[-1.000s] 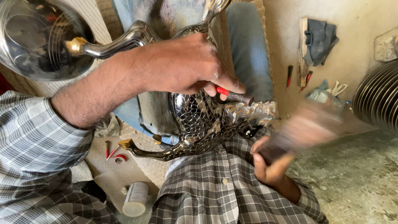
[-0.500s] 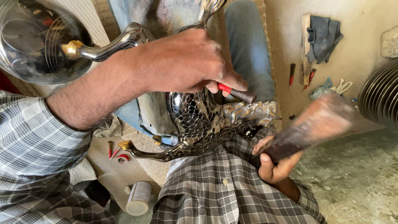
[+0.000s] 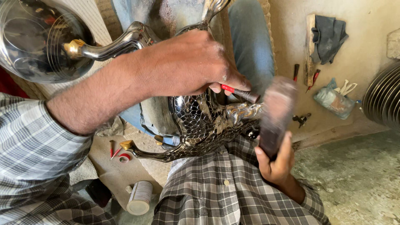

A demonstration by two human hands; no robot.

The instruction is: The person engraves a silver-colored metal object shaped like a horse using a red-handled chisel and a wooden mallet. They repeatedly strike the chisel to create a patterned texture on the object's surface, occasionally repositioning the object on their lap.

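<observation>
**Punch on the vessel, mallet raised beside it**

My left hand (image 3: 187, 66) is closed around a small punch (image 3: 239, 92) with a red band, pinching it between thumb and fingers so its dark tip points toward four o'clock. That tip sits just above the patterned belly of the shiny metal vessel (image 3: 200, 121) resting on my lap, though I cannot tell whether it actually touches the surface.

My right hand (image 3: 277, 162) is clamped on the lower end of a wooden mallet (image 3: 275, 112), which stands nearly upright, its long axis running from six to twelve o'clock. The mallet's blurred upper face is just beside the punch's free end, at about three o'clock from it. So the left hand is the one at the vessel, and the right hand stays lower, at five o'clock from it.

The vessel's curved spout (image 3: 146, 154) runs off toward eight o'clock, tipped in brass colour. At ten o'clock a polished round bowl (image 3: 37, 37) shows. A white roll (image 3: 139, 198) stands on the floor at seven o'clock, and a blue cloth (image 3: 329, 35) hangs at two o'clock.
</observation>
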